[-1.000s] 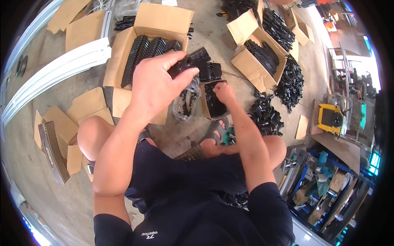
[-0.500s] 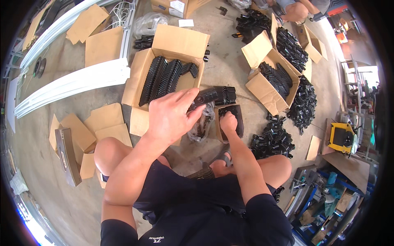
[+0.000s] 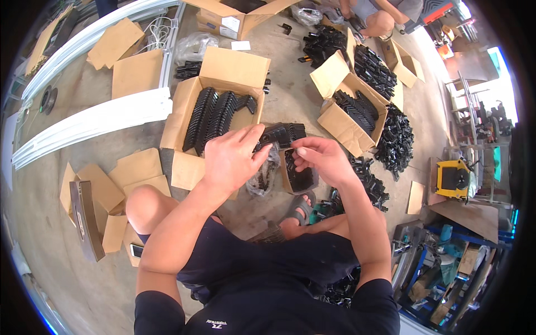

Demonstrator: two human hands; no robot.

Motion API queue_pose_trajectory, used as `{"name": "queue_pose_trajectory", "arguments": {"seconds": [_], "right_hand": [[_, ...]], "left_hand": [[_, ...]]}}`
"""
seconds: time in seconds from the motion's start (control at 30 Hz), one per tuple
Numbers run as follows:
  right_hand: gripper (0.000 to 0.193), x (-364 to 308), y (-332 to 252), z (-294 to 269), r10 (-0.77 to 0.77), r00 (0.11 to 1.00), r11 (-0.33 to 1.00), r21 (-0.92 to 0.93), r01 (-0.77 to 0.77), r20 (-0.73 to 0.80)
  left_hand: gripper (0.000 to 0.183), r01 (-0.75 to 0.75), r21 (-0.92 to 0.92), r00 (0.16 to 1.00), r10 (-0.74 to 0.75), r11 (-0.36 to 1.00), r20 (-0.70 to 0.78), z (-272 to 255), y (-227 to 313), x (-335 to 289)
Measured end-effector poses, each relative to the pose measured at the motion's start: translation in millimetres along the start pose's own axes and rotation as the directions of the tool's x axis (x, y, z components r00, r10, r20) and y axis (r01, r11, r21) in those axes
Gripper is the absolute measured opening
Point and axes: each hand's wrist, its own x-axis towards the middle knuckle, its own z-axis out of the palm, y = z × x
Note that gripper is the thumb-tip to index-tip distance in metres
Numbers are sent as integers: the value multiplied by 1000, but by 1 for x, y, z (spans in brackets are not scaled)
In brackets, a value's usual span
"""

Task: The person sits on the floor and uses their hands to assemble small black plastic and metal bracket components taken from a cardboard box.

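Observation:
My left hand (image 3: 231,156) grips a black plastic part (image 3: 273,135) between thumb and fingers, above the floor in front of me. Close to that part's right end is my right hand (image 3: 325,160), its thumb and fingertips pinched together; whatever they hold is too small to make out. Below the right hand stands a small open carton (image 3: 285,175) containing small dark pieces. A clear plastic bag (image 3: 260,180) with dark contents lies beside it. Just behind the held part is a row of similar black parts (image 3: 297,130).
An open cardboard box (image 3: 180,117) with rows of black parts is ahead to the left; another box (image 3: 353,133) is ahead to the right. Piles of black parts (image 3: 395,139) lie around it. White metal profiles (image 3: 95,123) extend left. Another person (image 3: 379,22) crouches at far right.
My right hand has come up out of the small carton to the black part in my left hand. The left hand keeps its grip. The view has shifted slightly.

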Motion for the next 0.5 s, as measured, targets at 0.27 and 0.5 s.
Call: {"name": "queue_pose_trajectory", "arguments": {"seconds": [0.27, 0.5], "right_hand": [[18, -18, 5, 33, -526, 850, 826, -233, 514, 10], [17, -9, 15, 44, -735, 674, 540, -538, 648, 75]], "left_hand": [[36, -2, 49, 999, 0, 999, 55, -1, 1, -25], [37, -17, 93, 996, 9, 996, 88, 4, 7, -26]]}}
